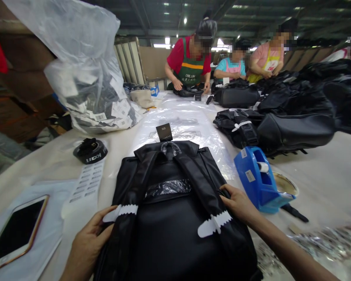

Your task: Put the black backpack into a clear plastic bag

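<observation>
A black backpack (169,234) lies in front of me with its shoulder straps facing up. White zigzag-edged strips wrap both straps, and a dark hang tag (164,132) stands at its top handle. Clear plastic covers the handle and a band across the back panel. My left hand (89,236) is closed on the left side of the backpack, by the white strip (123,211) on that strap. On the other side, my right hand (236,201) grips the backpack's upper right edge, thumb on top. The fingers under the bag are hidden.
Left are a phone (16,230), a barcode label sheet (87,181), a black tape roll (90,151) and a plastic bag of tags (96,101). A blue tape dispenser (259,179) stands right. Clear plastic bags (181,117) lie ahead; black bags (295,128) and several co-workers are beyond.
</observation>
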